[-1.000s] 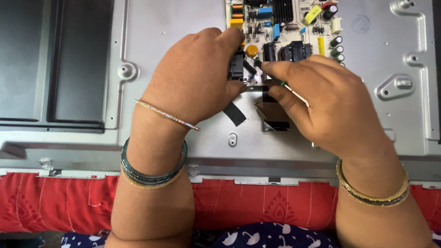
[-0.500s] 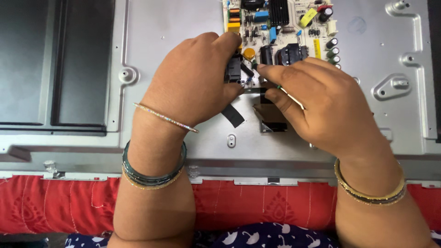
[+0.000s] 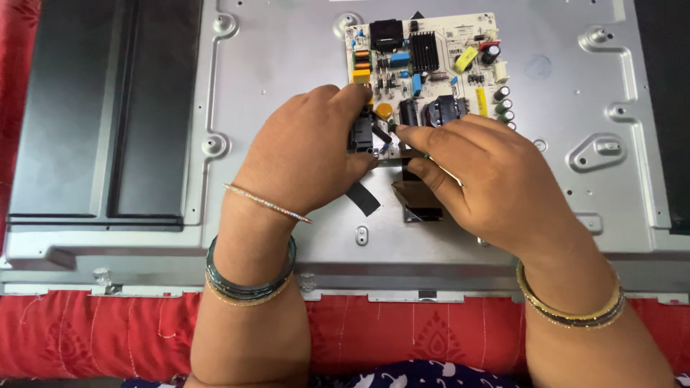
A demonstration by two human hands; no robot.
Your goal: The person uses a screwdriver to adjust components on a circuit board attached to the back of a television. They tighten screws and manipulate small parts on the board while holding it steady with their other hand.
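We see the black connector (image 3: 361, 135) at the circuit board's (image 3: 424, 61) lower left edge, pinched in our left hand (image 3: 305, 154). Our right hand (image 3: 489, 179), below the board, seems to nip a thin strip; both sit slightly lower than before, the work continuing.

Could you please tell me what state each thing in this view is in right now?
Left hand: fingers closed on a small black connector at the circuit board's lower edge.
Right hand: fingertips pinched on a thin part beside the connector; which part is unclear.
Circuit board: lying flat on the metal panel, components facing up.
Metal panel: lying flat, back side up.
Black tape strip: lying loose on the panel.
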